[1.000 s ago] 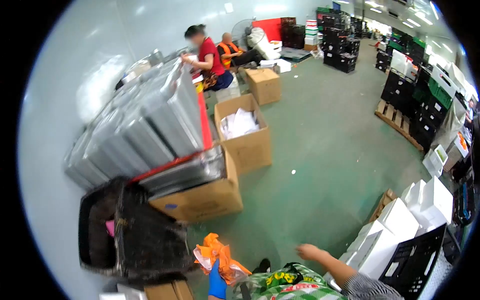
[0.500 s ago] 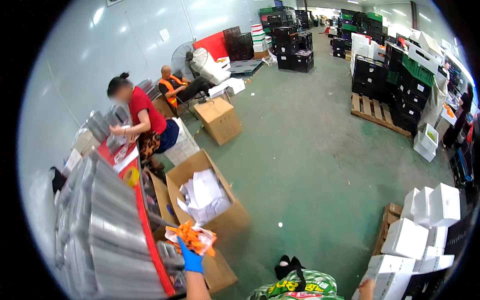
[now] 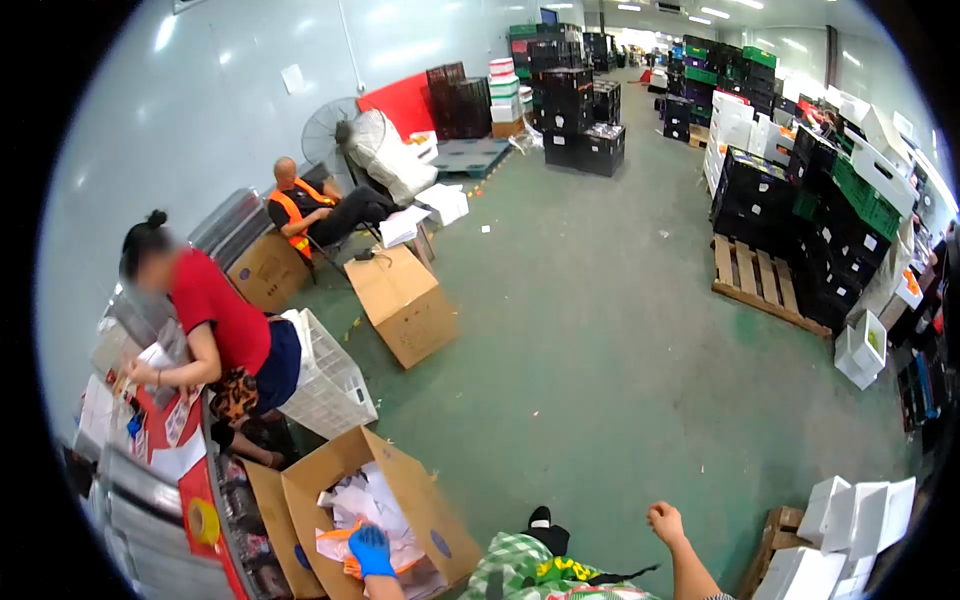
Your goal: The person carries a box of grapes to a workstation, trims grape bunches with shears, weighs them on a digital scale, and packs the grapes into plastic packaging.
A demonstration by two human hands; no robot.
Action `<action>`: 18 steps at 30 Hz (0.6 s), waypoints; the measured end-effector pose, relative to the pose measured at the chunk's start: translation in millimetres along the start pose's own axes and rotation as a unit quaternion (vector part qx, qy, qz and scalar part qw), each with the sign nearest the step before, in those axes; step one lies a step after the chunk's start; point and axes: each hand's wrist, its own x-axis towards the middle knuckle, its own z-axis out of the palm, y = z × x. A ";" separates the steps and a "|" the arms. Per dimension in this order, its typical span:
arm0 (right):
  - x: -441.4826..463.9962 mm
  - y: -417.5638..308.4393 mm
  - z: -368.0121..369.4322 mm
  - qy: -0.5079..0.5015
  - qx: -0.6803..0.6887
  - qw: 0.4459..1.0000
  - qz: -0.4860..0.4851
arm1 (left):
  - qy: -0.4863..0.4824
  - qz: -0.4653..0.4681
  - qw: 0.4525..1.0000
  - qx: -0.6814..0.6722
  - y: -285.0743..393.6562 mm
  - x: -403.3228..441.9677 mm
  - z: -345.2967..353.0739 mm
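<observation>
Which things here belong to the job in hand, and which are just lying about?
Seemingly in use:
- orange material at the gloved left hand
- open cardboard box around it
- white paper inside

Seemingly lying about:
- yellow tape roll
- blue pallet

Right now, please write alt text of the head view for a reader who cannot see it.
A blue-gloved left hand touches orange wrapping among white papers in an open cardboard box; the bare right hand is above green floor. At left, a person in red works at a red table; beyond, someone in an orange vest sits.
</observation>
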 end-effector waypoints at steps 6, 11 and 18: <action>83.3 76.9 -24.6 0.038 0.018 0.962 0.271 | 0.191 -0.093 0.966 0.148 -124.8 219.4 290.2; 159.9 -52.9 -23.6 -0.051 -0.148 0.930 0.331 | 0.039 -0.148 0.951 0.270 -246.9 412.9 441.0; 560.1 -147.9 20.2 -0.270 -0.526 0.805 -0.048 | 0.009 -0.186 0.879 0.439 -314.2 605.7 570.2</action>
